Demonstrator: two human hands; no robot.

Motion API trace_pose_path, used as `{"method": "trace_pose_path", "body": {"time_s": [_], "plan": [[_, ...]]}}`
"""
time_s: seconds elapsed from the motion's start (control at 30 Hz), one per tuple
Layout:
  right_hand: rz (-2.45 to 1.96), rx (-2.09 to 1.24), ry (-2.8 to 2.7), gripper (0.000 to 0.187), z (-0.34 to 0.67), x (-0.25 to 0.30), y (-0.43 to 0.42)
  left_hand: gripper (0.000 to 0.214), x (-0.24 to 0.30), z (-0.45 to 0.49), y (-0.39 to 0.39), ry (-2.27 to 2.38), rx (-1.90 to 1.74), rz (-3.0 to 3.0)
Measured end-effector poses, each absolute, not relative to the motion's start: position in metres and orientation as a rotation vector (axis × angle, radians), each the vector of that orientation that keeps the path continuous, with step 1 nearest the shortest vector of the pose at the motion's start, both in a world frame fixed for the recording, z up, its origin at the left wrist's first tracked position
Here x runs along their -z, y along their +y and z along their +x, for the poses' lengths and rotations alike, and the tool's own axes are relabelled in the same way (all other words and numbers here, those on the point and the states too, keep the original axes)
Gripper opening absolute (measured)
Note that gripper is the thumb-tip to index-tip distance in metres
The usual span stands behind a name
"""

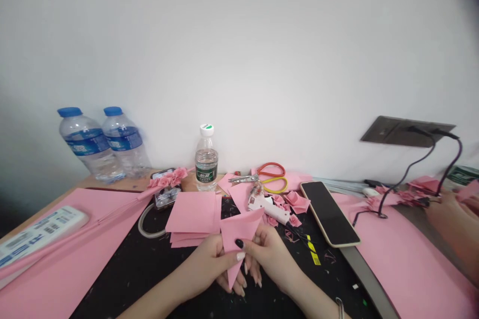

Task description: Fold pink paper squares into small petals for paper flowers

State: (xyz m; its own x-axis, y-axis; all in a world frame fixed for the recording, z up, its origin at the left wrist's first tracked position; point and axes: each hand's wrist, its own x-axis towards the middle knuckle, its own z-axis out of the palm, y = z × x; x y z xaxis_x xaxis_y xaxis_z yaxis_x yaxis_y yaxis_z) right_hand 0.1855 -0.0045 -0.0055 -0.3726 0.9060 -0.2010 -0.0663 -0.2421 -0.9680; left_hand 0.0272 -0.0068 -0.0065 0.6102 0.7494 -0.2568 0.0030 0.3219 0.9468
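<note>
The left hand [207, 265] and right hand [270, 254] are both closed on a folded pink sheet [238, 237], fingers curled and pinching it from either side, above the black cutting mat [119, 279]. The sheet is folded to a point that hangs down between the hands, its wider end up. Its exact number of folds can't be told, since the fingers cover part of it.

Just ahead lies a stack of flat pink squares [192, 215], none of them folded in the top layer. Past that, a white hot glue gun [267, 208] lies on its side, beside a small heap of rolled pink paper flowers [295, 202] and scraps. Orange-handled scissors [271, 169] and yellow-handled scissors [275, 185] sit at the back edge. So some flowers are made, and a good stack of sheets is unworked — a flower-trimmed stem [164, 180] lies further left, on top of a phone.

Further out are a long pink sheet [63, 264] with a white power strip [37, 235] on it at left, and a black tablet [329, 213] at right. Three water bottles stand along the wall — two blue-capped [88, 144], one white-capped [205, 162]. Another person's hand [447, 219] works at the far right edge, holding something pink.
</note>
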Motion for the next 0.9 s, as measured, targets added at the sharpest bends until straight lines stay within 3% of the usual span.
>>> {"method": "trace_pose_path", "body": {"time_s": [0.7, 0.9], "plan": [[-1.160, -1.464, -1.338, 0.037, 0.209, -0.009, 0.012, 0.033, -0.003, 0.016, -0.009, 0.647, -0.445, 1.041], [-1.176, -1.310, -1.301, 0.041, 0.211, -0.008, 0.013, 0.022, -0.003, 0.016, -0.008, 0.628, -0.461, 0.993]]}}
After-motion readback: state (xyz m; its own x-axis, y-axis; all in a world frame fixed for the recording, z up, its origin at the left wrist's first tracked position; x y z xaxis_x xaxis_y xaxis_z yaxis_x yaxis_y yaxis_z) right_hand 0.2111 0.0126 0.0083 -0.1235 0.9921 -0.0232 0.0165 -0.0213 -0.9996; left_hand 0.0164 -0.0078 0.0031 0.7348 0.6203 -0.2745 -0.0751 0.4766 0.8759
